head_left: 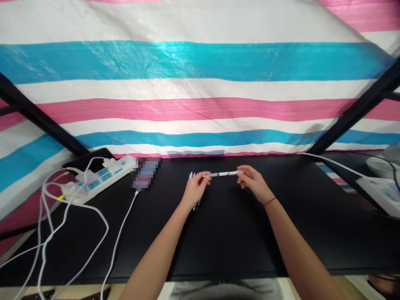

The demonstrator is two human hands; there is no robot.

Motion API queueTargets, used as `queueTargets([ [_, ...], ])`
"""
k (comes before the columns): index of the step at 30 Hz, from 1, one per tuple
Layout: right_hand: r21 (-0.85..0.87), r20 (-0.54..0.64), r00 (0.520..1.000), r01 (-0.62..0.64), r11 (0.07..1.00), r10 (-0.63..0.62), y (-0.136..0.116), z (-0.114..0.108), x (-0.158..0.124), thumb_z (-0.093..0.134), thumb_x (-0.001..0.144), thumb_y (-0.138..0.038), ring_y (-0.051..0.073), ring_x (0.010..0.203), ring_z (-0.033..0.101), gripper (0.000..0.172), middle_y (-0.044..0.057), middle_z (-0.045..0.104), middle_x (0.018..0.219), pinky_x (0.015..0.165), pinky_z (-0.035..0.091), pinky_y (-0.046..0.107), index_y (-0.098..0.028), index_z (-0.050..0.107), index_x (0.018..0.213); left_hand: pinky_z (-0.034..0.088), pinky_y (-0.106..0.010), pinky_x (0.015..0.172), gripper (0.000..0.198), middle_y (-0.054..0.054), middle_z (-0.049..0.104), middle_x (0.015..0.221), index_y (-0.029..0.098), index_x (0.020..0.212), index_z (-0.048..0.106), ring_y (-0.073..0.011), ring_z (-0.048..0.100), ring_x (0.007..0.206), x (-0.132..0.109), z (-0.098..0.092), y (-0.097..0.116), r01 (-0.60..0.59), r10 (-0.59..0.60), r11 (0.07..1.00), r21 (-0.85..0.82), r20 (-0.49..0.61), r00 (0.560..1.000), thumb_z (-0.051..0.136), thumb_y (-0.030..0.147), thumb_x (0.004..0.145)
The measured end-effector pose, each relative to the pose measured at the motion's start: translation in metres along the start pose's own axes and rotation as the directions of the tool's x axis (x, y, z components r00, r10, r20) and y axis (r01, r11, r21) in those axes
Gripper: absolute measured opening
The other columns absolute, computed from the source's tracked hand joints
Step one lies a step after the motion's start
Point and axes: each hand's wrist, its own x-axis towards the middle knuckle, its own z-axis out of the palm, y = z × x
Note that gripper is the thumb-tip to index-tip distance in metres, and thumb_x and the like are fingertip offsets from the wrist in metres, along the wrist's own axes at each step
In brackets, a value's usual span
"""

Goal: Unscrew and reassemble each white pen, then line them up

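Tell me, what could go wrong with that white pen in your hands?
The white pen is pinched only at its ends by the left hand and right hand, so it might slip and roll on the smooth black desk. The other pens sit right by the left hand and could get knocked apart.

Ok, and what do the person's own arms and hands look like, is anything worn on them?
The left forearm and right forearm are bare, with no sleeves, and the left hand and right hand have no gloves. A thin red cord bracelet circles the right wrist; the left wrist shows nothing worn.
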Motion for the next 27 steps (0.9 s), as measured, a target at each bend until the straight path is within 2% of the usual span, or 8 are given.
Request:
queueTargets([
  [3,-0.054,0.003,0.998,-0.068,0.996,0.068,0.0028,0.0000,0.0009,0.060,0.080,-0.052,0.010,0.049,0.051,0.036,0.001,0.061,0.072,0.040,0.038,0.022,-0.019,0.057,0.093,0.051,-0.033,0.079,0.032,-0.006,0.071,0.088,0.018,0.107,0.065,-0.0179,0.067,0.078,-0.0005,0.0004,0.0014,-0.006,0.006,1.000,-0.008,0.012,1.000,0.054,0.039,0.085],
  [6,-0.110,0.056,0.998,-0.016,0.994,0.023,0.0044,-0.0012,0.0011,0.057,0.082,-0.051,0.008,0.046,0.048,0.035,0.002,0.060,0.068,0.040,0.036,0.022,-0.017,0.056,0.078,0.051,-0.033,0.079,0.032,-0.005,0.070,0.088,0.018,0.107,0.065,-0.0178,0.067,0.079,-0.0007,0.0005,0.0032,-0.008,0.008,1.000,0.003,0.016,1.000,0.055,0.039,0.084],
  [11,-0.038,0.062,0.996,0.059,0.998,-0.056,0.0025,-0.0018,0.0000,0.067,0.077,-0.042,0.008,0.048,0.045,0.030,-0.005,0.053,0.061,0.046,0.037,0.022,-0.019,0.056,0.093,0.051,-0.033,0.078,0.033,-0.006,0.070,0.088,0.018,0.107,0.065,-0.0184,0.067,0.080,-0.0006,-0.0005,0.0031,-0.010,0.010,1.000,0.004,0.012,1.000,0.054,0.040,0.085],
  [14,-0.024,0.030,0.999,0.032,0.999,-0.031,0.0024,-0.0009,0.0003,0.067,0.077,-0.043,0.008,0.048,0.046,0.035,-0.005,0.054,0.063,0.045,0.036,0.023,-0.020,0.054,0.099,0.051,-0.032,0.078,0.034,-0.007,0.071,0.088,0.018,0.107,0.065,-0.0182,0.067,0.079,-0.0007,-0.0006,0.0034,-0.005,0.005,1.000,-0.003,0.009,1.000,0.055,0.040,0.084],
  [19,-0.074,0.005,1.000,-0.020,0.997,0.021,0.0049,-0.0013,0.0018,0.062,0.079,-0.050,0.007,0.044,0.043,0.033,-0.001,0.058,0.066,0.041,0.033,0.022,-0.017,0.058,0.086,0.050,-0.030,0.078,0.033,-0.007,0.071,0.087,0.018,0.106,0.066,-0.0177,0.066,0.078,-0.0014,-0.0009,0.0066,0.000,0.000,1.000,-0.003,0.000,1.000,0.056,0.040,0.084],
  [27,0.048,-0.088,0.996,0.007,0.999,-0.002,0.0040,-0.0095,0.0035,0.070,0.074,-0.042,0.009,0.052,0.049,0.030,0.000,0.060,0.068,0.046,0.037,0.022,-0.018,0.060,0.086,0.049,-0.027,0.070,0.033,-0.006,0.069,0.085,0.019,0.106,0.065,-0.0162,0.065,0.076,0.0005,-0.0068,0.0042,0.011,-0.012,1.000,-0.018,-0.062,0.998,0.055,0.041,0.084],
])
